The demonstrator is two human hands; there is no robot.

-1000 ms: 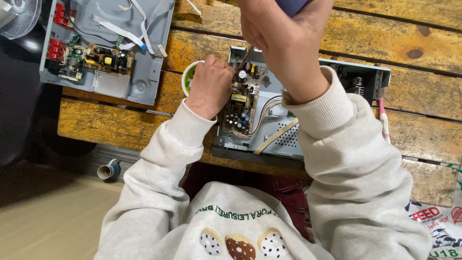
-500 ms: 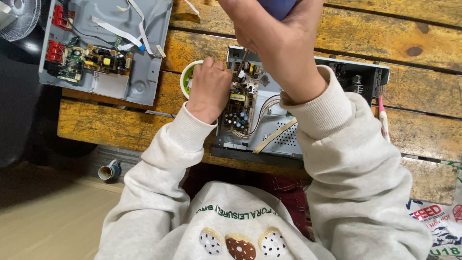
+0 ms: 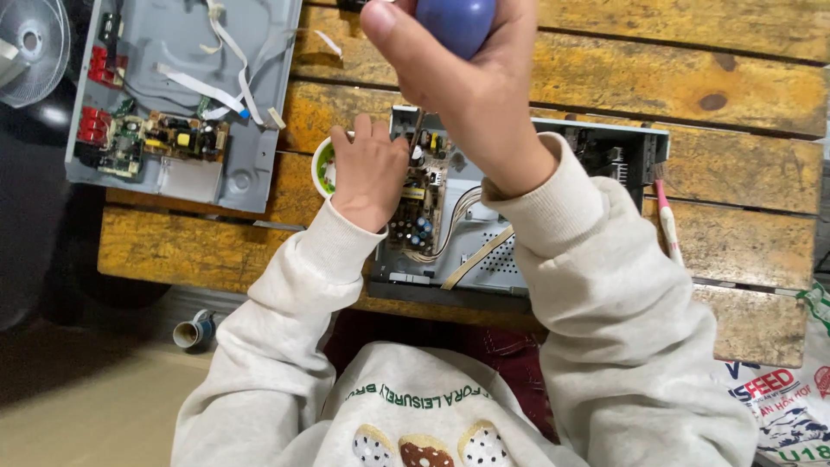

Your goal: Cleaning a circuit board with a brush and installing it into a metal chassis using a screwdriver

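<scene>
Head view, compared with a second ago: showing the right hand (image 3: 471, 95) raised nearer the lens, fingers wrapped round the rounded blue plastic screwdriver handle (image 3: 456, 22). Resting, fingers loosely curled, the left hand (image 3: 370, 171) on the open grey metal electronics chassis (image 3: 484, 251), touching its green circuit board (image 3: 419, 199). Lying on a worn yellow wooden plank table (image 3: 752, 78), beside a second opened grey chassis (image 3: 186, 95); pale floor (image 3: 78, 415) below. Running upright toward the camera, the screwdriver's long axis, tip pointing down at the board.
</scene>
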